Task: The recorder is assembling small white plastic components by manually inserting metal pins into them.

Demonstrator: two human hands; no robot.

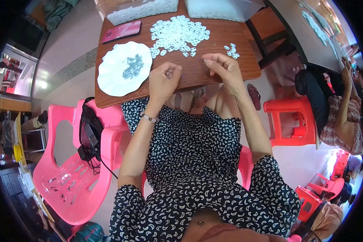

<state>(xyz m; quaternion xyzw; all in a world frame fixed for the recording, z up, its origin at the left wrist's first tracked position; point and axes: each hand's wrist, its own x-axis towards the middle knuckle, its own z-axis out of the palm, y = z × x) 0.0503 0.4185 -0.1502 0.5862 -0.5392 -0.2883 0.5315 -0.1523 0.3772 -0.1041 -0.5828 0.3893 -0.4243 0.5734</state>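
My left hand (164, 80) is closed above the table's near edge, thumb and fingertips pressed together. Whatever it pinches is too small to make out. To its right, my right hand (226, 71) has thumb and forefinger brought together, with a small white piece (207, 61) showing at the tips. Beyond both hands spreads a pile of small white oval pieces (177, 33) with holes. A few more white pieces (232, 51) lie apart, past my right hand. Left of my left hand, a white wavy-rimmed plate (109, 78) bears a heap of tiny grey parts (133, 66).
A pink phone (122, 32) lies on the brown table (193, 80) behind the plate. Two clear bins (143, 12) (222, 10) of white pieces stand at the far edge. A pink chair (74, 173) with a black bag is at left, a red stool (292, 121) and another person at right.
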